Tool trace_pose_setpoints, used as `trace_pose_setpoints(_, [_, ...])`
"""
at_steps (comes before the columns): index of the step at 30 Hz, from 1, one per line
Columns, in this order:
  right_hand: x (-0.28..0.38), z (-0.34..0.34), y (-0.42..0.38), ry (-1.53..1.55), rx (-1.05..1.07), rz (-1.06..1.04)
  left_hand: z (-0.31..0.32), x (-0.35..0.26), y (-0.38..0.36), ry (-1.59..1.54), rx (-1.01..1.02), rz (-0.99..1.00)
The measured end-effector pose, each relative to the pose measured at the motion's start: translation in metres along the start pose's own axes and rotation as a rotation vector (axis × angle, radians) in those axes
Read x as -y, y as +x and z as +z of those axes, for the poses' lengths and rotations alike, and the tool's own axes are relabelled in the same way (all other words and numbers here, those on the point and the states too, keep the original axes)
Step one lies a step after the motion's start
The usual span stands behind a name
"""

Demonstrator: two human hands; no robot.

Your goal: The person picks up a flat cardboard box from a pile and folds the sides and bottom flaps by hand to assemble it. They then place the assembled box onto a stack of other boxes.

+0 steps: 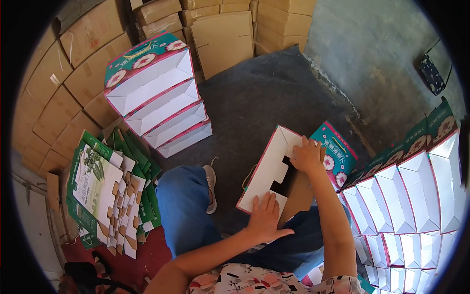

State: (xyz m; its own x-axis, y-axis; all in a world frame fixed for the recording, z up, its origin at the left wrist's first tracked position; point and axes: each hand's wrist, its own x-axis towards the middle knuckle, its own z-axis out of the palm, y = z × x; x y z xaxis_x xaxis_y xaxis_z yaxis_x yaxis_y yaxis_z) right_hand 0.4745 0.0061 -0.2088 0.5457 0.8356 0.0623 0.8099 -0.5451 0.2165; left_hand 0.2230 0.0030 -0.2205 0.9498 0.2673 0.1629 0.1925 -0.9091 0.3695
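A carton [269,165] lies across my lap, its bottom turned up, with white flaps, brown inner board and a dark gap between the flaps. My left hand [265,221] rests on the near white flap, palm down, fingers spread and thumb stuck out. At the far end of the carton my right hand [307,156] presses on the other white flap with fingers apart. Just beyond that hand is a teal printed carton panel [335,153] with pink-and-white flower pictures.
Teal-and-pink cartons [161,93] are stacked ahead on the left. More cartons [416,191] with white bottoms outward are piled at right. Flat green-and-white cartons [105,188] lie at left. Brown boxes [93,41] line the wall. A small dark bag [431,74] hangs at right.
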Motion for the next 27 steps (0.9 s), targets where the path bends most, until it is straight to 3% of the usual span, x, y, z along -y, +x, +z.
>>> trace_pose_setpoints(4, [-0.006,-0.015,0.008,0.029,0.272,0.081,0.014,-0.01,0.012,-0.005,0.015,-0.069])
trace_pose_setpoints(7, [-0.021,-0.026,0.003,0.0,0.311,-0.003,0.024,0.001,0.006,0.0,-0.004,-0.013])
trace_pose_setpoints(12, [-0.032,-0.072,-0.017,0.195,0.705,0.04,-0.006,0.058,-0.014,-0.036,-0.029,0.148])
trace_pose_setpoints(13, [-0.037,-0.075,-0.021,0.255,0.755,0.037,-0.014,0.072,-0.017,-0.179,-0.024,0.054])
trace_pose_setpoints(15, [-0.05,-0.069,-0.032,0.587,0.686,0.039,-0.025,0.095,-0.019,-0.456,-0.016,-0.143])
trace_pose_setpoints(16, [-0.055,-0.065,-0.039,0.755,0.644,0.04,-0.025,0.097,-0.016,-0.504,-0.116,-0.232])
trace_pose_setpoints(17, [-0.056,-0.063,-0.045,0.838,0.488,-0.079,-0.024,0.098,-0.012,-0.551,-0.215,-0.319])
trace_pose_setpoints(19, [-0.05,-0.059,-0.044,0.806,0.426,-0.053,-0.018,0.101,-0.001,-0.595,-0.359,-0.471])
trace_pose_setpoints(22, [-0.037,-0.031,-0.034,0.565,0.281,-0.064,-0.013,0.097,0.018,-0.453,-0.644,-0.424])
trace_pose_setpoints(25, [-0.013,-0.004,-0.025,0.402,0.108,-0.018,-0.004,0.104,0.02,0.09,-0.553,-0.296])
trace_pose_setpoints(26, [-0.005,-0.003,-0.024,0.376,0.051,0.008,-0.008,0.101,0.02,0.132,-0.456,-0.256])
trace_pose_setpoints(27, [-0.002,-0.002,-0.025,0.395,-0.024,-0.104,-0.013,0.096,0.019,0.172,-0.358,-0.219])
